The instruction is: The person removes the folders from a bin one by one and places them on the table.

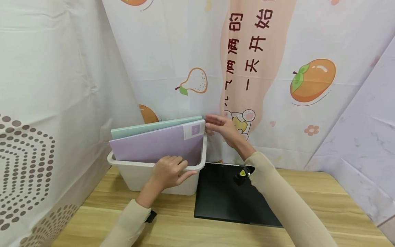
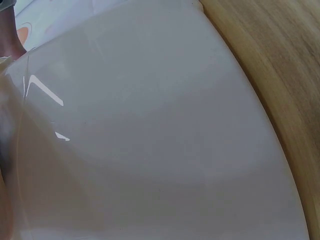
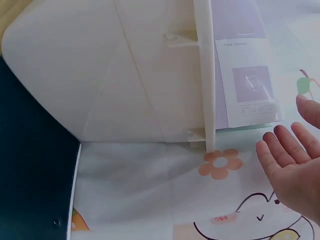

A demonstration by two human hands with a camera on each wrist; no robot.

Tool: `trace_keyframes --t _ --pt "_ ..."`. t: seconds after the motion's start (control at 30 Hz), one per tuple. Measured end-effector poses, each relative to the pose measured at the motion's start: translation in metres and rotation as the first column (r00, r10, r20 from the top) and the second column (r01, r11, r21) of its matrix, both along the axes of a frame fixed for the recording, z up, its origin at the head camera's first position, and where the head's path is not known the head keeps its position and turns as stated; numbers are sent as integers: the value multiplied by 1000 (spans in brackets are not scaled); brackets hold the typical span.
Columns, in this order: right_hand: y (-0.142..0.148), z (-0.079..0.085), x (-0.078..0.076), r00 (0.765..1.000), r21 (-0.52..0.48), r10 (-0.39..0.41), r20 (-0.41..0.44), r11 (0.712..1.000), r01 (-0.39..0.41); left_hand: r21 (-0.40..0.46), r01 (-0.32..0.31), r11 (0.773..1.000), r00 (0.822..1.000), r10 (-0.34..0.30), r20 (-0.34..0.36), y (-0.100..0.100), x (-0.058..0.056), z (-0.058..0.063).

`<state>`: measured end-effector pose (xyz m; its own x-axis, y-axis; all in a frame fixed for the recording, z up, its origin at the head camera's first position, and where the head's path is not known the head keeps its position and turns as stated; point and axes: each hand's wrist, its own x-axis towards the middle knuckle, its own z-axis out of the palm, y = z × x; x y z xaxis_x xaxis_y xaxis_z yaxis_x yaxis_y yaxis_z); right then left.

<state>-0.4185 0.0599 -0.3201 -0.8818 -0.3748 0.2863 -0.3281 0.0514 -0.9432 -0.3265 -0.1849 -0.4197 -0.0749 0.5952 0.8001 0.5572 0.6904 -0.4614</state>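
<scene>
The bin (image 1: 132,175) was placed on the table (image 1: 172,226) and gripped at its front rim by the left hand (image 1: 169,171). Beyond that hand, the front folder (image 1: 148,147) was held in the bin, with the rear folder (image 1: 139,129) set just behind it. The right hand (image 1: 226,129) was held farther back, just right of the folders' upper corner; nearest it, a label (image 1: 193,130) was placed. Right of the left hand, and below the right, the panel (image 1: 225,195) was laid on the table beside the bin. Behind both hands, a curtain (image 1: 191,41) was hung.
</scene>
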Motion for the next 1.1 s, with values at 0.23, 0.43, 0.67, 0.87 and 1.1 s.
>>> trace_keyframes --t 0.23,0.43,0.67,0.87,1.1 --pt "-7 0 -7 999 -2 -3 49 1000 3 3 5 1000 1000 -5 -9 1 0 1" --pt "-11 0 -13 995 -18 -24 94 1000 26 4 4 1000 1000 -4 -9 2 -1 2" --pt "-14 -6 -17 994 21 -55 98 998 53 7 1 1000 1000 -1 -2 2 -1 2" --pt "-16 -12 -16 995 87 -51 86 995 44 8 3 1000 1000 -3 -10 0 -1 2" --pt "-15 -18 -15 996 76 -44 81 996 38 4 9 1000 1000 -9 -9 1 0 1"
